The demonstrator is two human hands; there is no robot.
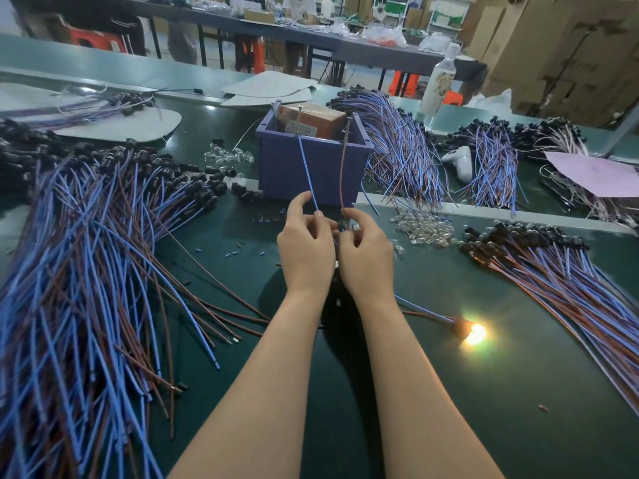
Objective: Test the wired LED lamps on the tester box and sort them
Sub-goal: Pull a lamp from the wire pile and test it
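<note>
Across the dark green matte surface (pixel 518 392), the left bundle (pixel 86 271) and the right bundle (pixel 570 278) of wired lamps fan out, thin, flexible, blue and brown. At centre far stands the tester box (pixel 311 167), a purple moulded plastic crate. The left hand (pixel 306 250) pinches its blue lead (pixel 306 167) in curled fingers; the right hand (pixel 366 257) pinches the brown lead (pixel 342 167). Keep both contacts steady and the bare ends apart. The lamp under test (pixel 473 331) lies near right, small, glowing yellow.
</note>
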